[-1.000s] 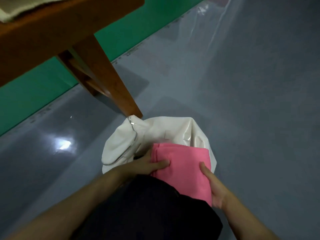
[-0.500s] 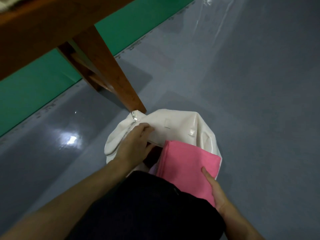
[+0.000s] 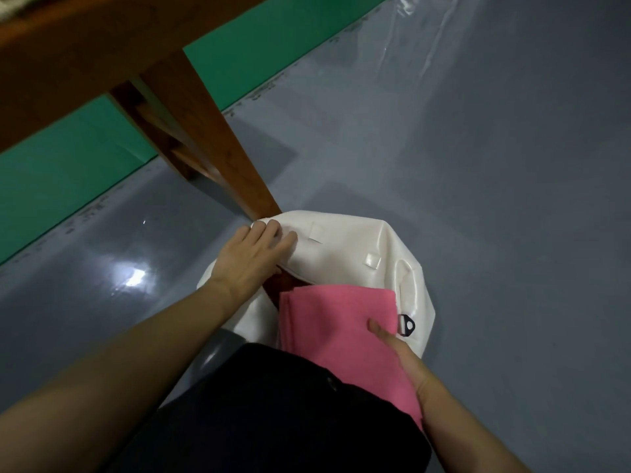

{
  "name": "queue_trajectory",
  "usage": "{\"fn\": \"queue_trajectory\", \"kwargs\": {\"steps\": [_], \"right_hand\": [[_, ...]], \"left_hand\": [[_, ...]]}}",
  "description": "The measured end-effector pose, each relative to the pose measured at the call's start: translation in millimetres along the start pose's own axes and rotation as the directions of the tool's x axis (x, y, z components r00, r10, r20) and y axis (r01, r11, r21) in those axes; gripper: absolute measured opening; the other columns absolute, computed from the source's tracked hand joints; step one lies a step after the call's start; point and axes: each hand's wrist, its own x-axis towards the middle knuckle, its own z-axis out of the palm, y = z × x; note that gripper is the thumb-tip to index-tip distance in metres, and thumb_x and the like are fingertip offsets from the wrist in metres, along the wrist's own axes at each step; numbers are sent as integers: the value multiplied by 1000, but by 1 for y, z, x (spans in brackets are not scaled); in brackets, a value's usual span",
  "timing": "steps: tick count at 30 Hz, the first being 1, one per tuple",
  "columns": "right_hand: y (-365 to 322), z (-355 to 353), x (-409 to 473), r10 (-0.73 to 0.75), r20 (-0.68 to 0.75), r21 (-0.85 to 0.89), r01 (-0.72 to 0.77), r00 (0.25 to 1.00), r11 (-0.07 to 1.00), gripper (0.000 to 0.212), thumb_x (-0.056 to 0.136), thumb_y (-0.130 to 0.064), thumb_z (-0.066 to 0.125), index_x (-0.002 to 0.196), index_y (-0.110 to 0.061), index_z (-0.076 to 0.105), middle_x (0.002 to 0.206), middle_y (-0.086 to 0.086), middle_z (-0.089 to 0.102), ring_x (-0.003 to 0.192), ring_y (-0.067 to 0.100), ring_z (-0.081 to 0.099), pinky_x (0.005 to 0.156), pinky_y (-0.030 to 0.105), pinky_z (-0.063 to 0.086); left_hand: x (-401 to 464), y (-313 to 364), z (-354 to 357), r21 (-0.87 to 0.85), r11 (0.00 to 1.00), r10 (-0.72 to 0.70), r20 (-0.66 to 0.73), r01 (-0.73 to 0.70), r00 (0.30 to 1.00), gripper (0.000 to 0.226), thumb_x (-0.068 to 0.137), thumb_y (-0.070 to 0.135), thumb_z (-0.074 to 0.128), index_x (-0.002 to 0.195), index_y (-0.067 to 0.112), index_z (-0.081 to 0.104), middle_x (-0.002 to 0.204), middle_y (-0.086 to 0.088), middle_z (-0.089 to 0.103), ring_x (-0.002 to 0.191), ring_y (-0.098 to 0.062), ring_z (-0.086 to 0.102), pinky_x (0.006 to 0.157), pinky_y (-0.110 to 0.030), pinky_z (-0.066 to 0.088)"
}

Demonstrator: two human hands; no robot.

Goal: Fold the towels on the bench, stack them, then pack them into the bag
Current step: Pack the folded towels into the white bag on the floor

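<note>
Head view – left hand (image 3: 249,259) grips bag (image 3: 358,247) rim, right hand (image 3: 406,360) holds pink towel (image 3: 338,322) – no legible labels.

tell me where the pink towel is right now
In the head view, low and right of centre, the folded pink towel sits partly in the white bag's mouth, held by the right hand.

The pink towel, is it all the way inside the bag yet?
No, only partly. The folded pink towel has its far edge at the white bag's open mouth; the rest sticks out, held by the right hand.
</note>
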Motion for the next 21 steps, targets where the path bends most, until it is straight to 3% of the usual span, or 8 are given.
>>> {"fn": "queue_trajectory", "kwargs": {"steps": [3,7,10,12,15,17,19,21], "right_hand": [[-3,9,-3,16,53,13,-17,998,1000,64,69,-49,85,119,-16,65,106,13,77,93,29,75,76,33,56],[-7,17,-5,21,61,42,-23,998,999,27,84,-30,69,108,-18,64,90,10,78,78,26,76,74,35,55],[-6,17,-2,-3,49,55,0,999,998,20,84,-26,67,103,-21,61,83,3,78,74,20,76,71,34,54],[-7,17,-3,-5,70,70,0,998,998,21,82,-26,68,102,-21,61,82,2,78,74,20,76,70,33,55],[-11,20,-4,-19,129,61,11,991,998,37,64,-34,87,94,-17,71,78,4,78,69,20,76,62,31,57],[-12,22,-1,15,153,52,-23,988,998,48,55,-41,94,91,-14,79,83,9,78,70,23,76,56,27,58],[-11,25,4,73,143,28,-78,987,997,47,73,-42,76,110,-14,69,90,8,79,76,21,76,59,25,58],[-13,31,8,83,107,2,-84,991,996,42,80,-44,65,114,-19,61,89,2,77,74,12,75,61,20,55]], "left_hand": [[8,-2,-3,-100,992,72,-75,-79,995,67,73,26,81,135,17,58,126,-14,56,109,-33,53,92,-40,40],[15,-9,6,-205,976,87,34,-78,996,45,65,26,88,106,16,73,116,-10,62,108,-30,58,86,-41,49],[17,-14,13,-205,978,12,163,22,986,31,68,32,89,92,21,74,99,-1,61,97,-24,57,72,-37,52],[22,-14,11,-215,974,-39,152,72,988,19,82,37,80,94,24,74,98,3,62,98,-20,56,66,-35,50],[36,-17,0,-365,925,-38,195,108,980,33,100,50,53,107,23,72,107,4,64,106,-19,56,75,-37,49],[42,-25,-7,-541,827,-29,223,149,974,47,100,54,45,97,16,72,97,-1,66,94,-21,61,76,-41,48],[42,-37,-13,-735,634,-32,284,239,958,55,99,54,46,84,5,66,83,-12,64,77,-24,60,72,-45,45],[39,-45,-19,-826,469,-24,342,312,940,60,97,54,48,85,-3,61,82,-23,59,71,-23,55,72,-44,45]]}}
